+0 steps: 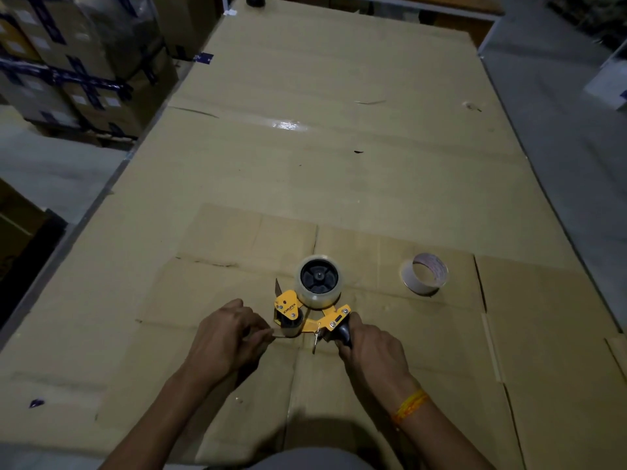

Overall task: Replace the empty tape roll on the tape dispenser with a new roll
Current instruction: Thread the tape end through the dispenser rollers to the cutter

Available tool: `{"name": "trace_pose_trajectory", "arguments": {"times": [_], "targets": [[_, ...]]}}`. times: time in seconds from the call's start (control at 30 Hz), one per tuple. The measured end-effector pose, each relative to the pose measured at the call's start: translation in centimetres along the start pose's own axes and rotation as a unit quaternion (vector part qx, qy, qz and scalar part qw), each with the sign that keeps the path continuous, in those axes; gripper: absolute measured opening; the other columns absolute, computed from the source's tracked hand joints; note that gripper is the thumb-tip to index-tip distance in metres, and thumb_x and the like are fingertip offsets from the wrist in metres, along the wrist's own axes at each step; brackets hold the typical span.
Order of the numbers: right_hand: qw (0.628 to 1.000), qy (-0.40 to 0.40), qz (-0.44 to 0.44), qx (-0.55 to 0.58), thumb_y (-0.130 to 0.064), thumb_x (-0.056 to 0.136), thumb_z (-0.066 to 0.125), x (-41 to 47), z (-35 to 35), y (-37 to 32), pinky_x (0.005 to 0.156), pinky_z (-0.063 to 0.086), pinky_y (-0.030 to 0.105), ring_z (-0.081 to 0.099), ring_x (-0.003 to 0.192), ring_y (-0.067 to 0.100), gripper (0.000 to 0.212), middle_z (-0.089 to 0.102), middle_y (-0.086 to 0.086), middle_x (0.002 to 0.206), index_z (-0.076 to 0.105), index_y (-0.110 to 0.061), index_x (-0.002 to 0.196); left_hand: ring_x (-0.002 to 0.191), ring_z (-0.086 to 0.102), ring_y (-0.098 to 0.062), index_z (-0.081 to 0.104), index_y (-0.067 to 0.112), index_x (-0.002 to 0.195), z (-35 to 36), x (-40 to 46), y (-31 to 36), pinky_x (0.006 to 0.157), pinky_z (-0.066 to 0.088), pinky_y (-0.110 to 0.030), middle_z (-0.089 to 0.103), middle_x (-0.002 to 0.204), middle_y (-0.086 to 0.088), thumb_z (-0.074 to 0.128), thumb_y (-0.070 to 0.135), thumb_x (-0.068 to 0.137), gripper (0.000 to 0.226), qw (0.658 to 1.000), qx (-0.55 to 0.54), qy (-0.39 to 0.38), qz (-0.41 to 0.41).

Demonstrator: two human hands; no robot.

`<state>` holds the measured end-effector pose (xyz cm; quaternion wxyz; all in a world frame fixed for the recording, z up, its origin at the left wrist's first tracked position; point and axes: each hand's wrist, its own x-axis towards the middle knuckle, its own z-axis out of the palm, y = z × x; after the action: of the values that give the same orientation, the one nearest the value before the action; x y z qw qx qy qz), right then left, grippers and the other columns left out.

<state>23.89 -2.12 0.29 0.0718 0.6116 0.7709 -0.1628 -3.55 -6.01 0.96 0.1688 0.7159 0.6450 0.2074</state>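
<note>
A yellow tape dispenser (315, 315) lies on its side on flattened cardboard (339, 164) in the head view. A clear tape roll (319, 281) sits on its black hub. My right hand (371, 347) is closed around the dispenser's dark handle. My left hand (225, 337) pinches the loose tape end just left of the dispenser's front roller. To the right of the dispenser, an empty white cardboard tape core (424, 273) stands alone on the cardboard.
Cardboard sheets cover a long table. Stacked boxes (68, 62) with dark blue tape stand at the far left. Grey floor (559, 137) lies to the right. A small dark object (256, 0) sits at the table's far end.
</note>
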Motion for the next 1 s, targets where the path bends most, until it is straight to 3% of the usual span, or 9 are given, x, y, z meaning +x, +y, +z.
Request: {"name": "trace_pose_trajectory", "arguments": {"times": [0.1,0.2,0.33,0.5,0.6,0.67,0.73,0.87,1.0], "targets": [[1.0,-0.008,-0.009,0.018,-0.054,0.103,0.053,0.5,-0.1,0.4,0.072,0.047,0.035,0.069,0.1,0.025,0.042,0.07,0.003,0.115,0.043,-0.028,0.135,0.061,0.037,0.004,0.083,0.032,0.081,-0.2,0.7,-0.1,0.045,0.036,-0.02,0.04,0.063,0.022,0.073,0.041,0.084,0.014,0.999,0.005,0.01,0.032],[0.999,-0.009,-0.013,0.033,-0.057,0.1,0.056,0.7,-0.3,1.0,0.079,0.055,0.037,0.069,0.1,0.025,0.046,0.071,0.002,0.115,0.045,-0.03,0.135,0.061,0.049,-0.007,0.082,0.029,0.079,-0.2,1.4,-0.8,0.045,0.045,-0.028,0.057,0.064,0.012,0.056,0.047,0.087,0.032,0.998,0.028,0.006,0.053],[0.999,-0.027,-0.009,0.026,-0.059,0.098,0.059,1.5,-0.9,1.9,0.078,0.053,0.037,0.07,0.102,0.027,0.048,0.072,0.003,0.117,0.047,-0.029,0.134,0.066,0.059,-0.012,0.081,0.028,0.08,-0.9,1.6,-3.2,0.046,0.041,-0.024,0.059,0.064,0.01,0.059,0.047,0.087,0.03,0.997,0.057,0.031,0.029],[0.998,-0.054,-0.008,0.01,-0.072,0.088,0.063,1.6,-1.1,1.9,0.082,0.054,0.04,0.067,0.103,0.027,0.069,0.062,0.003,0.123,0.04,-0.025,0.132,0.072,0.064,-0.014,0.082,0.028,0.085,-0.9,2.7,-4.0,0.049,0.044,-0.026,0.067,0.071,0.011,0.052,0.053,0.09,0.039,0.996,0.076,0.011,0.053],[0.997,0.006,-0.014,0.072,-0.079,0.09,0.053,1.1,-0.8,1.4,0.081,0.051,0.038,0.064,0.107,0.022,0.082,0.057,0.0,0.133,0.032,-0.026,0.148,0.071,0.064,-0.014,0.083,0.028,0.086,-0.9,3.4,-3.5,0.05,0.046,-0.026,0.067,0.073,0.01,0.05,0.055,0.087,0.042,0.995,0.085,0.01,0.054],[0.995,0.026,-0.025,0.095,-0.079,0.093,0.048,1.0,-1.0,1.0,0.088,0.052,0.039,0.062,0.118,0.023,0.092,0.051,0.0,0.148,0.02,-0.025,0.161,0.07,0.066,-0.016,0.082,0.027,0.087,-0.7,3.9,-3.4,0.05,0.045,-0.026,0.063,0.075,0.008,0.051,0.056,0.086,0.042,0.994,0.095,0.015,0.06],[0.993,0.03,-0.049,0.098,-0.077,0.095,0.047,1.1,-1.2,0.8,0.09,0.053,0.038,0.063,0.119,0.022,0.093,0.048,-0.001,0.153,0.016,-0.024,0.164,0.069,0.066,-0.018,0.081,0.025,0.088,-0.6,4.7,-3.4,0.049,0.047,-0.027,0.062,0.079,0.006,0.054,0.055,0.086,0.04,0.991,0.108,0.015,0.073],[0.989,0.052,-0.078,0.115,-0.075,0.094,0.052,0.8,-1.9,0.9,0.076,0.046,0.029,0.066,0.1,0.017,0.083,0.068,-0.003,0.132,0.029,-0.029,0.159,0.064,0.068,-0.018,0.082,0.021,0.092,-1.1,6.9,-3.7,0.053,0.039,-0.021,0.066,0.091,0.003,0.088,0.035,0.077,0.021,0.986,0.135,-0.012,0.102],[0.983,0.085,-0.107,0.126,-0.076,0.087,0.06,1.0,-2.8,1.4,0.064,0.044,0.023,0.054,0.073,0.007,0.067,0.073,-0.009,0.097,0.044,-0.036,0.139,0.064,0.067,-0.018,0.081,0.02,0.096,-1.4,9.4,-4.8,0.052,0.047,-0.025,0.066,0.097,0.001,0.093,0.033,0.071,0.031,0.973,0.158,-0.043,0.163]]}}
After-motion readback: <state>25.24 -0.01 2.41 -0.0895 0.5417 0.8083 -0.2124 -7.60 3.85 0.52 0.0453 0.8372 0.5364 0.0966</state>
